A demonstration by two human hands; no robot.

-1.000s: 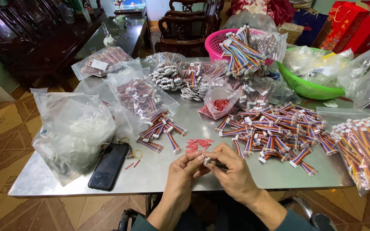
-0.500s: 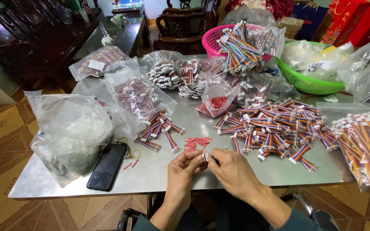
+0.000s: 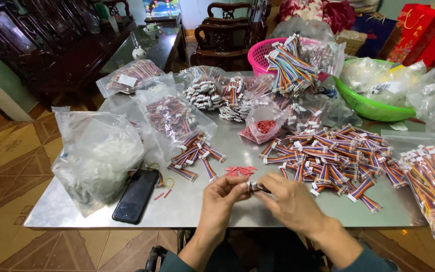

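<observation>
Phone point(image 3: 136, 195) lies left of hands, cable pile point(image 3: 328, 156) right

Single head view, steeply down, close over steel table point(image 3: 298, 211), far side perhaps blurred

Bare steel tabletop point(image 3: 187, 209) is left open between the black phone point(image 3: 136, 196) and the hands. Passage rightward is blocked by the heaped multicoloured ribbon cables point(image 3: 328, 158); leftward, by a bulging clear plastic bag point(image 3: 96, 153).

Two hands point(image 3: 222, 199) point(image 3: 290, 201), one phone point(image 3: 136, 195), one green bowl point(image 3: 378, 107), one pink basket point(image 3: 258, 53), two red gift bags point(image 3: 419, 30).
</observation>
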